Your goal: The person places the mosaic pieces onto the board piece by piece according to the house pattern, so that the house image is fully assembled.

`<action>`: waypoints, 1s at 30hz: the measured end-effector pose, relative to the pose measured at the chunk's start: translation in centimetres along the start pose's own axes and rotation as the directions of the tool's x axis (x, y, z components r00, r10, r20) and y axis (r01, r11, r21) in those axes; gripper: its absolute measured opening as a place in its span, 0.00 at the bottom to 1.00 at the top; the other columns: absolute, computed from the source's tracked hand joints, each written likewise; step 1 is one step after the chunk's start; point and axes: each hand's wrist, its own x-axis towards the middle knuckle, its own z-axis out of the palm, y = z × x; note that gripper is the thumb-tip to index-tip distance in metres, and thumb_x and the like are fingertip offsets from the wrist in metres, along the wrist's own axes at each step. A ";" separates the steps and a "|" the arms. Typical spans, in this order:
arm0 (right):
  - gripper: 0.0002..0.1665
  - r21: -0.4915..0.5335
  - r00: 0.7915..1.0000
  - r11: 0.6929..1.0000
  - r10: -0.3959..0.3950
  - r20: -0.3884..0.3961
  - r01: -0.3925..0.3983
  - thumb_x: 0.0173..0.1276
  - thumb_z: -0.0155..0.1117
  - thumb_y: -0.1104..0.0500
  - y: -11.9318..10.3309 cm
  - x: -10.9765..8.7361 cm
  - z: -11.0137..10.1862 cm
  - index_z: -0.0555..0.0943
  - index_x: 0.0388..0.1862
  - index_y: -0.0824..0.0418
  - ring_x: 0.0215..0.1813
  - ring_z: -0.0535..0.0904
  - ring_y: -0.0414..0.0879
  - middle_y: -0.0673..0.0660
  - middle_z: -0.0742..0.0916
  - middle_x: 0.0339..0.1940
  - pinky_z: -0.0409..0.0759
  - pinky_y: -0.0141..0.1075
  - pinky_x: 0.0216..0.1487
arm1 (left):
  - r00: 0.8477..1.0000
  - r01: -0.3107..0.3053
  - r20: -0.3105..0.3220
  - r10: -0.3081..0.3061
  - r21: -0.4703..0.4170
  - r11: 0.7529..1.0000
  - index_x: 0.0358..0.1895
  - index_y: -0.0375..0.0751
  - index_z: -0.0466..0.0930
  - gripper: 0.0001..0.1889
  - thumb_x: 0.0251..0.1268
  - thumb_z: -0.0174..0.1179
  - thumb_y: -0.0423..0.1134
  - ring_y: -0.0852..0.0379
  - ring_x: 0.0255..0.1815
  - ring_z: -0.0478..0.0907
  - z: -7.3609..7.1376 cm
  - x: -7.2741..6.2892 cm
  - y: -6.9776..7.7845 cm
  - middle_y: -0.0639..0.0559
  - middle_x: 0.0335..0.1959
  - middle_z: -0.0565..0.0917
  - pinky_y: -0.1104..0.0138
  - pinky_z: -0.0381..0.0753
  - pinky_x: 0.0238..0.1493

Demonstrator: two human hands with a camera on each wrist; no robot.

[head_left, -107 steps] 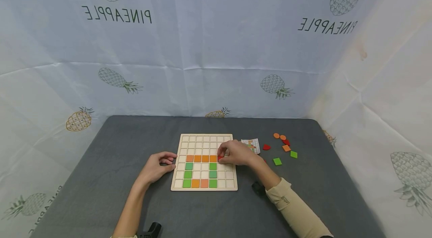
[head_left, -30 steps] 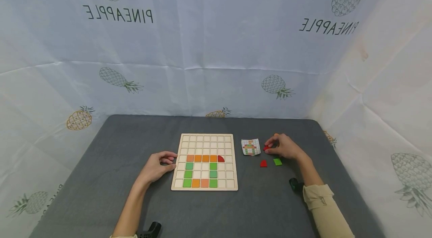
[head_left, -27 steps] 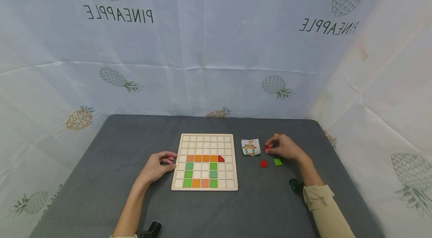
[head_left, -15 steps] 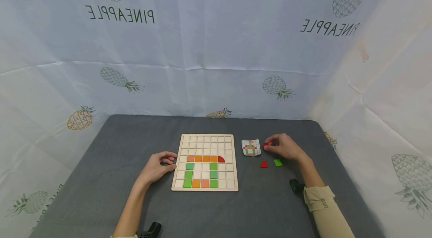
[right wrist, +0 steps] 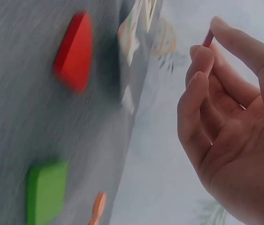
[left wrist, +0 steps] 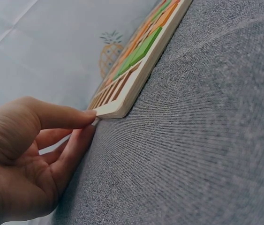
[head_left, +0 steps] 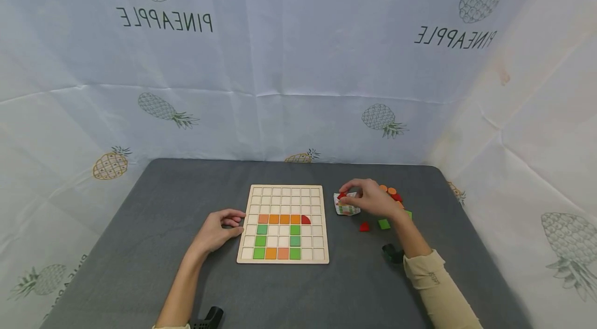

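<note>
A pale wooden grid board (head_left: 279, 263) lies mid-table, with orange, green, salmon and red tiles in some of its cells. Along its left edge, my left hand (head_left: 216, 233) touches the rim with thumb and fingertips set apart, fingers loosely bent. In the left wrist view the thumb (left wrist: 66, 117) meets the board (left wrist: 131, 101) near a corner. My right hand (head_left: 373, 198) pinches a red tile (head_left: 342, 196) between thumb and forefinger, over a small printed card (head_left: 347, 211). Only that tile's thin edge (right wrist: 208, 38) shows in the right wrist view; its full shape is hidden.
Right of the board lie a red tile (head_left: 364, 227) and a green tile (head_left: 384, 224). Behind the right wrist, orange round tiles (head_left: 392, 191), a red tile (head_left: 397, 197) and another green tile (head_left: 409, 214) are partly covered. A patterned cloth (head_left: 298, 59) hangs behind the grey table (head_left: 186, 179).
After leaving a red tile on the board, my right hand has picked another from the right and carried it left over the card. The left hand and board have stayed put.
</note>
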 end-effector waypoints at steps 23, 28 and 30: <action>0.18 -0.043 0.955 0.980 -0.180 0.234 0.195 0.76 0.74 0.52 -7.1 7.8 8.4 0.90 0.58 0.60 0.31 0.83 0.39 0.56 0.92 0.57 0.80 0.30 0.36 | 1.000 -0.004 0.004 0.004 -0.013 1.000 0.60 0.32 0.86 0.18 0.68 0.72 0.28 0.56 0.45 0.83 -0.2 0.0 -0.2 0.39 0.50 0.87 0.71 0.80 0.45; 0.16 -0.094 0.934 0.968 -0.195 0.298 0.233 0.76 0.74 0.52 -8.3 9.2 10.1 0.90 0.56 0.58 0.37 0.85 0.40 0.54 0.93 0.54 0.83 0.31 0.44 | 1.000 -0.005 0.006 0.006 -0.017 1.000 0.61 0.32 0.86 0.19 0.68 0.72 0.28 0.56 0.44 0.83 -0.1 0.0 -0.3 0.39 0.51 0.87 0.71 0.80 0.45; 0.15 -0.122 0.928 0.963 -0.189 0.320 0.238 0.76 0.75 0.51 -8.8 9.7 10.7 0.91 0.55 0.56 0.40 0.84 0.40 0.53 0.93 0.53 0.82 0.32 0.47 | 1.000 -0.007 0.006 0.007 -0.019 1.000 0.61 0.32 0.86 0.18 0.68 0.72 0.28 0.56 0.44 0.83 -0.1 0.1 -0.3 0.39 0.50 0.87 0.71 0.80 0.45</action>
